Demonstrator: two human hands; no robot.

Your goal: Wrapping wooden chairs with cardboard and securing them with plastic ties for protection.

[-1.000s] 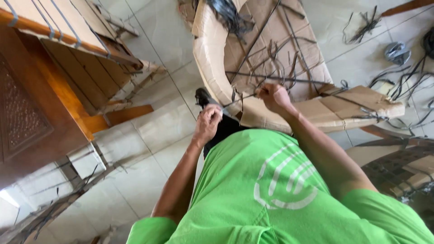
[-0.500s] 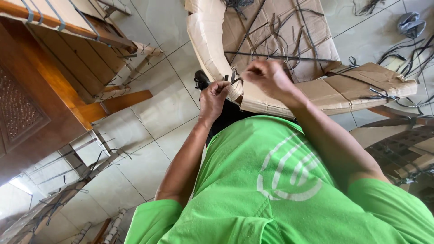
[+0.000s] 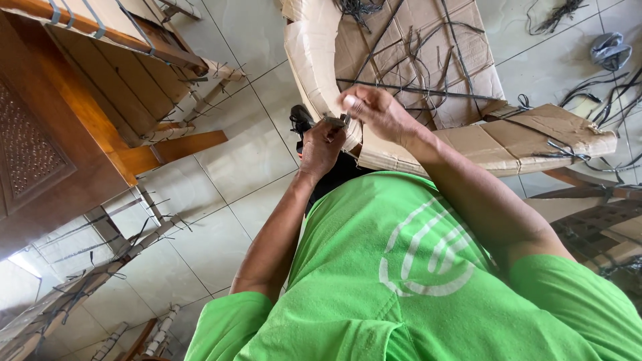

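My left hand (image 3: pixel 319 146) and my right hand (image 3: pixel 374 110) meet at the curved edge of a cardboard-wrapped furniture piece (image 3: pixel 311 60). Both pinch a short end of dark plastic strap (image 3: pixel 334 120) between their fingertips, right at the cardboard's edge. More dark straps (image 3: pixel 414 67) cross the flat cardboard panel behind the hands, several with loose ends sticking up. My green shirt (image 3: pixel 401 281) fills the lower part of the view. A black shoe (image 3: pixel 299 119) shows just left of my left hand.
A brown wooden cabinet (image 3: pixel 47 154) and a strapped, cardboard-wrapped wooden frame (image 3: pixel 127 53) stand at the left on the pale tiled floor (image 3: pixel 227 167). Strap offcuts (image 3: pixel 602 87) and a grey bundle (image 3: pixel 610 48) lie at the top right. More wrapped pieces (image 3: pixel 588 234) sit at the right.
My right hand has moved left and closer to my left hand, so the strap end between them is now short. The left hand stayed near the cardboard edge.
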